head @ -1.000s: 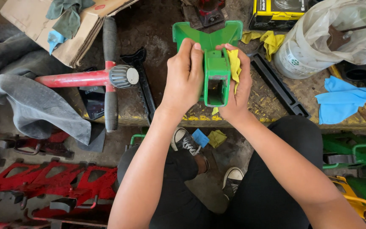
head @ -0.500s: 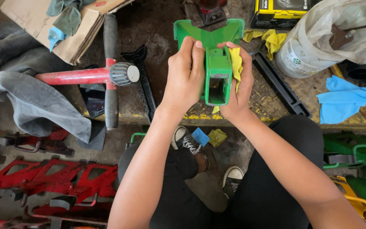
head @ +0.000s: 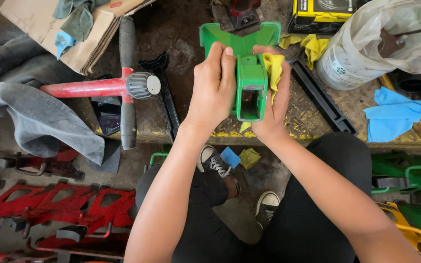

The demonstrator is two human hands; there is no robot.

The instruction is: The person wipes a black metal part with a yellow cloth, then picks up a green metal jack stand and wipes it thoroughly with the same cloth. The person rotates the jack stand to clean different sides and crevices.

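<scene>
I am holding a green jack stand (head: 251,78) upright at the edge of the worktop (head: 313,117), its hollow square post facing me. My left hand (head: 214,87) is wrapping around the stand's left side, steadying it. My right hand (head: 276,104) is pressing a yellow cloth (head: 274,68) against the stand's right side, seemingly to wipe it. Left of the stand, a red-handled tool (head: 98,87) is lying flat; right of it, a blue rag (head: 395,114).
</scene>
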